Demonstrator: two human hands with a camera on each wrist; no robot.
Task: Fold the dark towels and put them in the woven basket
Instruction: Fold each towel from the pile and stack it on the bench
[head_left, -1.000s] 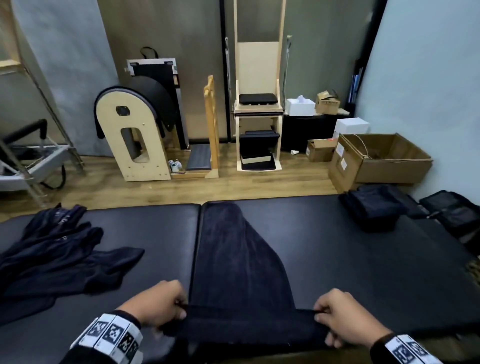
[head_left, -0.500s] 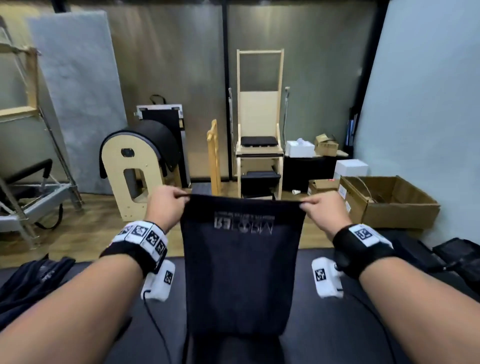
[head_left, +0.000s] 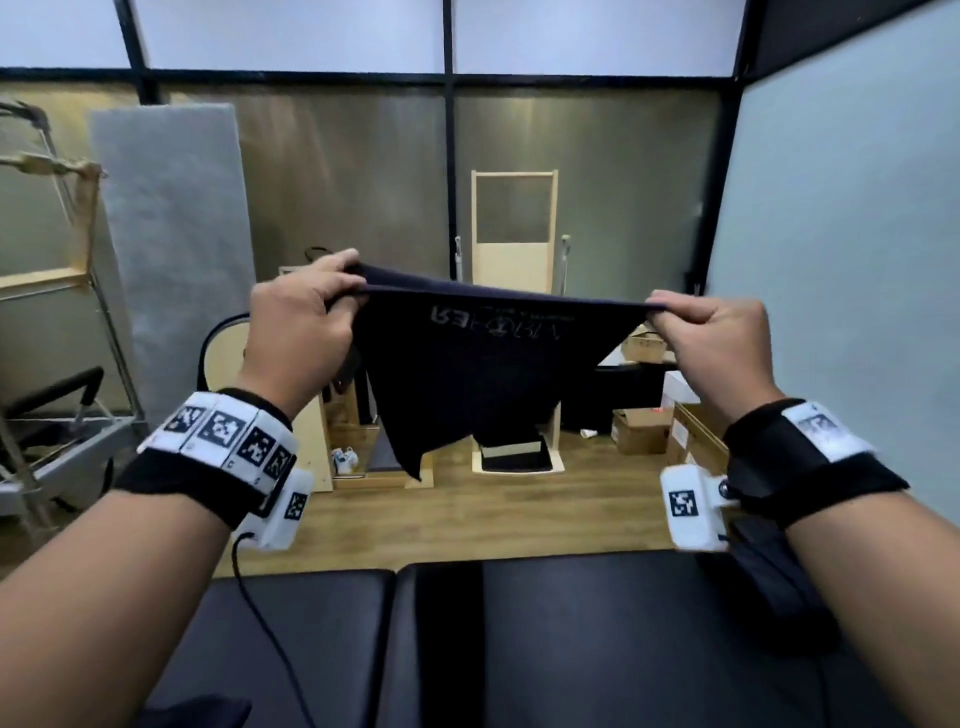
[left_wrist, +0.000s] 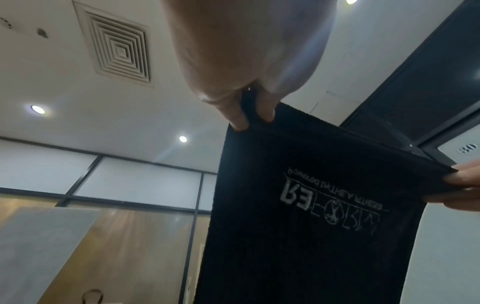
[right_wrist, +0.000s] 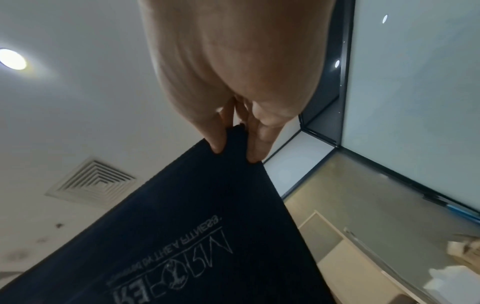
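High above the padded table (head_left: 571, 623), a dark towel (head_left: 483, 374) hangs stretched between a person's two hands, its top edge pulled nearly level and its lower end dangling free in the air, clear of the table. At one top corner the left hand (head_left: 301, 322) pinches the cloth between thumb and curled fingers (left_wrist: 265, 111); at the other corner the right hand (head_left: 717, 343) pinches it the same way, thumb against fingers (right_wrist: 215, 142). Pale lettering (left_wrist: 330, 203) runs across the towel just below the held edge. Both forearms reach forward and up from the bottom of the head view, wrists raised, each wearing a black band (head_left: 208, 478) with patterned white blocks. Beyond the towel stand pale wooden frames on a wood floor (head_left: 467, 514).
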